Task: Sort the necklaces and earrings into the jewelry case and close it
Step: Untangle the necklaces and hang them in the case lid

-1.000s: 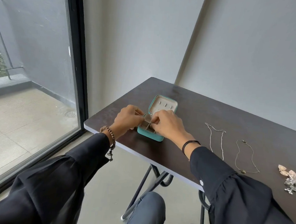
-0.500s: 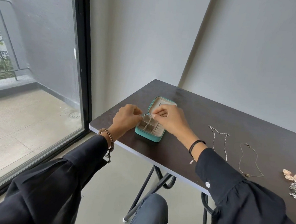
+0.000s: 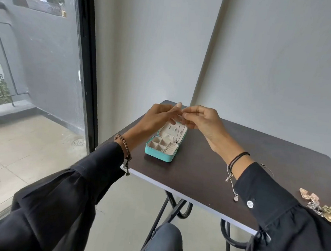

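A small teal jewelry case (image 3: 158,156) stands open on the dark table (image 3: 200,174), its cream lid tilted back and its divided tray showing. Above the lid, my left hand (image 3: 157,117) and my right hand (image 3: 202,118) meet fingertip to fingertip, both pinching the top of a thin silver necklace (image 3: 180,132). The chain hangs down in front of the lid, with its lower end near the tray. A pile of gold and silver earrings (image 3: 319,204) lies at the right edge, partly behind my right sleeve. Other necklaces are hidden by that arm.
A glass door with a black frame (image 3: 85,80) stands to the left of the table. Grey walls close in behind the table. The table's near edge (image 3: 175,190) runs diagonally above black folding legs and my knees.
Both hands have risen from the case's tray to above its lid, lifting a thin necklace that now dangles between them. The camera has tilted up and shifted.
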The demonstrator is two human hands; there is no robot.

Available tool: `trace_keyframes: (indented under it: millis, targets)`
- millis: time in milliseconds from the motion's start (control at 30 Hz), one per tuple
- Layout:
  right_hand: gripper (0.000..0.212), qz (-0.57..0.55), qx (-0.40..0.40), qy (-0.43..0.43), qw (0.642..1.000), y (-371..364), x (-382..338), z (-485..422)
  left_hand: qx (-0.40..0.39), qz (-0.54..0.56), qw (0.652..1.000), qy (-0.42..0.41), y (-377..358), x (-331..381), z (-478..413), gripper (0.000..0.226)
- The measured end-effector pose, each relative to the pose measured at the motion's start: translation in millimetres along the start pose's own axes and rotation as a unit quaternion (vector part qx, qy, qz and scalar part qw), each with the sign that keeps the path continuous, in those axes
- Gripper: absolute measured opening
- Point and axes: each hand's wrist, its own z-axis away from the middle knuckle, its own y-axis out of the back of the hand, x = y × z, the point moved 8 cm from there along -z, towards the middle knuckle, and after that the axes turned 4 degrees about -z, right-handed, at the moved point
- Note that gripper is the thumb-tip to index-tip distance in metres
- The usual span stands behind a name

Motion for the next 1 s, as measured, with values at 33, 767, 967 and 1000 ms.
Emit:
trace_keyframes:
  millis: [33, 767, 967, 1000]
  targets:
    - [0.014, -0.006, 0.004, 0.004, 1.0, 4.6, -2.1, 1.1, -0.009, 0.0, 1.0, -0.001, -1.8, 4.1, 0.1, 0.04]
    - [0.013, -0.018, 0.02, -0.009, 1.0, 67.2, -18.9, 37.2, 0.022, 0.018, 1.0, 0.012, -3.0, 44.5, -8.7, 0.017]
    - [0.017, 0.016, 0.024, -0.036, 0.999, 82.7, -0.9, 46.2, 0.045, 0.055, 0.997, 0.015, -3.3, 48.1, -6.3, 0.019]
    - [0.018, 0.019, 0.027, -0.039, 0.999, 84.9, 2.2, 47.7, 0.048, 0.061, 0.997, 0.02, -2.8, 47.4, -6.6, 0.02]
